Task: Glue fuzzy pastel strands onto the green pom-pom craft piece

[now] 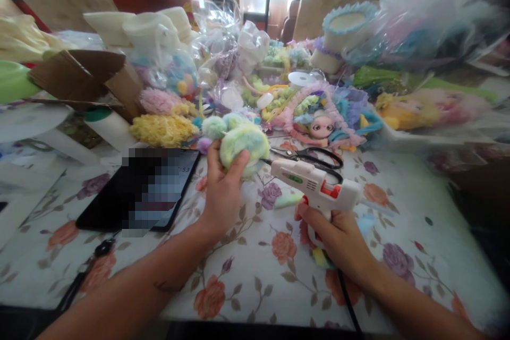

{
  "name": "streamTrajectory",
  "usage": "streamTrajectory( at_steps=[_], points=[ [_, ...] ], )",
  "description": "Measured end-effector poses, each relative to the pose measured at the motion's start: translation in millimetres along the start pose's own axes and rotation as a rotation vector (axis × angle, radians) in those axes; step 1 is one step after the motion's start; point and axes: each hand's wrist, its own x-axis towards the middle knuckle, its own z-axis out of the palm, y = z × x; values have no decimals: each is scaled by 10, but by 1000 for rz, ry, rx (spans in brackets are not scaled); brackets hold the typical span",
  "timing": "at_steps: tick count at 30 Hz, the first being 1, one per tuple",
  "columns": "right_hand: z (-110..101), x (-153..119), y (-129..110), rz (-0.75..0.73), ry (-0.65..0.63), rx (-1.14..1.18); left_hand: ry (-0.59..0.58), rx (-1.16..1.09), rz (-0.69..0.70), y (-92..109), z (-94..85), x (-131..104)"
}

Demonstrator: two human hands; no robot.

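Observation:
My left hand [225, 183] grips a fluffy pastel ball [244, 146] of pale green, yellow and blue, thumb across its front. Closed around the handle of a white hot glue gun [314, 180], my right hand [337, 239] points its nozzle left, close to the ball's right side. I cannot tell whether the tip touches the fluff. A clear glue stick [378, 207] sticks out of the gun's back. Behind the gun lie black-handled scissors [314, 155]. A pale green-yellow fabric scrap [287, 199] rests on the flowered tablecloth [247, 255] below the nozzle.
A smartphone [139, 191] with a strap lies left of my left hand. Behind are yellow fluffy trim [163, 128], a cardboard box [83, 79], a doll's head [322, 126] among ribbons, and plastic-wrapped goods [430, 106] at right. The gun's black cord [348, 303] runs toward the front edge.

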Motion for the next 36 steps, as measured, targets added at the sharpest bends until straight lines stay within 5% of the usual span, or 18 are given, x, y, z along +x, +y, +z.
streamTrajectory(
  at_steps=[13, 36],
  points=[
    [5, 4, -43, 4, 15, 9, -8, 89, 78, -8, -36, 11],
    [6, -26, 30, -28, -85, 3, -69, 23, -18, 18, -56, 12]
  ],
)
